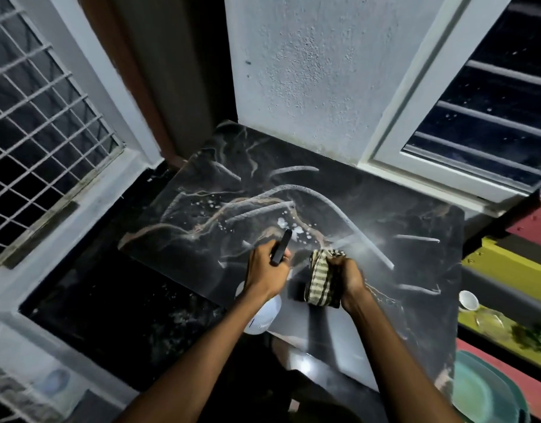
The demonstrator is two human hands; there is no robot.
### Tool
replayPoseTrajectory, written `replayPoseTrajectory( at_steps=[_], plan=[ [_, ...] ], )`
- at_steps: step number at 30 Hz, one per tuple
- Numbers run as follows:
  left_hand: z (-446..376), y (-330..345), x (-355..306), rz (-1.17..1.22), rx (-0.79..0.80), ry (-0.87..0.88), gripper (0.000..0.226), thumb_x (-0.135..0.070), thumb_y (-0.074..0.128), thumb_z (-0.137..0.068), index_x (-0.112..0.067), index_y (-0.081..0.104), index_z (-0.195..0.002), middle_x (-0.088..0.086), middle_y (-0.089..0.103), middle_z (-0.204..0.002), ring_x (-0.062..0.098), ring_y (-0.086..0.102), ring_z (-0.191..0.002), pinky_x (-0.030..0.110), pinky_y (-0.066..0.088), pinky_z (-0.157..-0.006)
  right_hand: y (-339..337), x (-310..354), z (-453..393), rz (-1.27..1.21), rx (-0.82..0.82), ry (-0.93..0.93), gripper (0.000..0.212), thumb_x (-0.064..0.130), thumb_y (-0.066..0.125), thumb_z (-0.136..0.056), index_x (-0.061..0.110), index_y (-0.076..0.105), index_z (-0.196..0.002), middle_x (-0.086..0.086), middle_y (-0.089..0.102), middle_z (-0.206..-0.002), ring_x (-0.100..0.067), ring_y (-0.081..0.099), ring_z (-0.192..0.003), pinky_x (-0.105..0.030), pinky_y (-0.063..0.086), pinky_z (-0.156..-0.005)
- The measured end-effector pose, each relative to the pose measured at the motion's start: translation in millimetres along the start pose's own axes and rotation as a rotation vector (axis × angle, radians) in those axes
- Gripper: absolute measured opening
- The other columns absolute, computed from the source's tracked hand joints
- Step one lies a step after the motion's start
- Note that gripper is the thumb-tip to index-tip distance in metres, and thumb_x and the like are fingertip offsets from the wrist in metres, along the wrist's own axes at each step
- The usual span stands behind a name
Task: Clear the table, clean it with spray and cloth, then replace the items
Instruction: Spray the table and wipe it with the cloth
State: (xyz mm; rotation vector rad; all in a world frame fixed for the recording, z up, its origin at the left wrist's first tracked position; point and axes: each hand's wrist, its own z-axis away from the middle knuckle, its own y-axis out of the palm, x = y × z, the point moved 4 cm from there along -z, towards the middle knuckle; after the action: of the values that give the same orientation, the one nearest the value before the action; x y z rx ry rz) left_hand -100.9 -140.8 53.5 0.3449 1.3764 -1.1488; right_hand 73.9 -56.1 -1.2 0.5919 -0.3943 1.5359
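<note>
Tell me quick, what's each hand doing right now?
Left hand: grips the spray bottle.
Right hand: grips the striped cloth.

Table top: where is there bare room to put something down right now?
The table is bare at the back by the wall and window frame. The near middle is crowded: left hand with spray bottle, right hand with cloth.
</note>
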Motion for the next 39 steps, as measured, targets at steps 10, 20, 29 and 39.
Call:
replayPoseTrajectory(
  at_steps=[10, 20, 29, 39],
  plan=[
    [-81, -30, -10, -0.088, -0.057, -0.105, 0.026, -0.001, 0.064, -0.084, -0.023, 0.063, -0.07, 0.002, 0.071, -0.077, 0.024, 0.069, -0.078, 0.042, 0.06, -0.075, 69, 47, -61, 0.169, 0.011, 0.015, 0.028, 0.021, 0.055, -0.067, 0.011, 0.07, -0.088, -0.011, 0.067, -0.072, -0.03, 0.061, -0.062, -0.033, 0.052, -0.057],
    [-152, -57, -18, -0.143, 0.007, -0.077, 0.013, -0.014, 0.057, -0.074, -0.025, 0.061, -0.067, 0.003, 0.07, -0.079, 0.026, 0.068, -0.082, 0.04, 0.055, -0.076, 123, 87, -109, 0.977, -0.321, -0.391, 0.045, 0.034, 0.065, -0.085, 0.004, 0.056, -0.117, -0.021, 0.062, -0.118, -0.039, 0.06, -0.111, -0.046, 0.048, -0.094],
    [-214, -88, -6, -0.284, 0.156, -0.051, 0.004, -0.009, 0.061, -0.08, -0.01, 0.064, -0.079, 0.008, 0.067, -0.077, 0.033, 0.064, -0.078, 0.042, 0.054, -0.068, 167, 30, -126, 1.421, -0.532, -0.365, 0.089, 0.04, 0.069, -0.074, 0.004, 0.03, -0.146, -0.023, 0.04, -0.144, -0.041, 0.043, -0.13, -0.05, 0.034, -0.11],
    [-250, -143, 9, -0.301, 0.18, -0.27, 0.017, -0.01, 0.053, -0.075, -0.004, 0.069, -0.073, 0.016, 0.07, -0.082, 0.037, 0.064, -0.082, 0.038, 0.053, -0.072, 162, 33, -128, 1.302, -0.716, -0.263, 0.06, 0.035, 0.076, -0.074, 0.0, 0.051, -0.116, -0.023, 0.052, -0.117, -0.043, 0.052, -0.11, -0.05, 0.046, -0.089]
  ],
)
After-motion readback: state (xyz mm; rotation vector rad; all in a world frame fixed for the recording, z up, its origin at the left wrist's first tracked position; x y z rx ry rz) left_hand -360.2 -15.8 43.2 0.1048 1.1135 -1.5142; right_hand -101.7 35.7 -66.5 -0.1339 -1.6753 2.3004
